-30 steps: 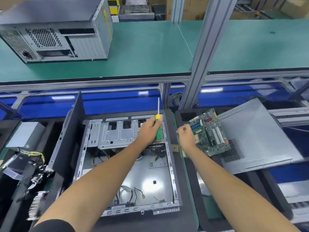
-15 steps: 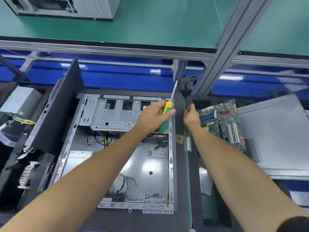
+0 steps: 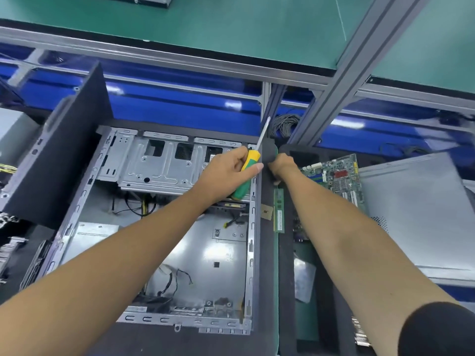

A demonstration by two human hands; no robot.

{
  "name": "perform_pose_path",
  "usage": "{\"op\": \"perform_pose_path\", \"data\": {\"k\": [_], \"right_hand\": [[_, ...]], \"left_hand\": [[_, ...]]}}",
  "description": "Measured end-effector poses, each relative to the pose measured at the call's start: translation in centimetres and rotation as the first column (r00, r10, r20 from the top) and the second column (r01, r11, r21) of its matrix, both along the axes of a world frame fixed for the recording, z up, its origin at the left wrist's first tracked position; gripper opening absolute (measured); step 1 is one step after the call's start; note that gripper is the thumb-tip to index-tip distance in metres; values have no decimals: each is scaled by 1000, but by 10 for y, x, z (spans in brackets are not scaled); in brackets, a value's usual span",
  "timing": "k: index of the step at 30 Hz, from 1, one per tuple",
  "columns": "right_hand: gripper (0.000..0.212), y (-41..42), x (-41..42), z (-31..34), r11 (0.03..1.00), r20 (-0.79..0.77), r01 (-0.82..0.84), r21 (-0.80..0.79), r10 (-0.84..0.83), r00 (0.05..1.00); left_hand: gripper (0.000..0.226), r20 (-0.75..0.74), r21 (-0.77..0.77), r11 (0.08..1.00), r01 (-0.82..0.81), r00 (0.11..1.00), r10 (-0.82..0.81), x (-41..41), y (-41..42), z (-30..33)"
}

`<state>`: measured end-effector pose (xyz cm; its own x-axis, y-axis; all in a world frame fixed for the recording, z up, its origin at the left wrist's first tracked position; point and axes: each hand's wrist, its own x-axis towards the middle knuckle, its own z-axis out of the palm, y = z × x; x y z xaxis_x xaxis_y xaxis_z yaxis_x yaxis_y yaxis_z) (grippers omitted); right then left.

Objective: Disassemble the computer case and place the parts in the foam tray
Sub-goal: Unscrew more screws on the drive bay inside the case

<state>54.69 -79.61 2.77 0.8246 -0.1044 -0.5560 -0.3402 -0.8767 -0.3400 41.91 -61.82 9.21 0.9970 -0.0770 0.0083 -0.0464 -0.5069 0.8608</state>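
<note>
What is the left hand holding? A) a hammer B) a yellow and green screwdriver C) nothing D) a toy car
B: the left hand grips the yellow and green screwdriver, its metal shaft pointing up and away over the open computer case.

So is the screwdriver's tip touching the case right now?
Apart. The head view shows the left hand gripping the screwdriver with its shaft pointing up and away; the tip lies beyond the computer case, over the foam edge.
</note>
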Motion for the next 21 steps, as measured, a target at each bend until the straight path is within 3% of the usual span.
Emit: {"op": "perform_pose_path", "data": {"k": [6, 10, 16, 21], "right_hand": [[21, -9, 2, 1, 997, -68, 25, 67, -20, 997], [11, -10, 1, 5, 1000, -107, -8, 25, 11, 994], [8, -5, -2, 1, 995, -91, -47, -82, 40, 995], [9, -13, -1, -4, 1000, -108, 4, -31, -8, 994]], "left_hand": [[43, -9, 11, 1000, 11, 1000, -11, 0, -1, 1], [41, -8, 3, 1000, 12, 1000, -12, 0, 0, 2], [42, 8, 20, 1000, 21, 1000, -21, -1, -2, 3], [44, 4, 3, 1000, 23, 1000, -23, -1, 0, 1]]}}
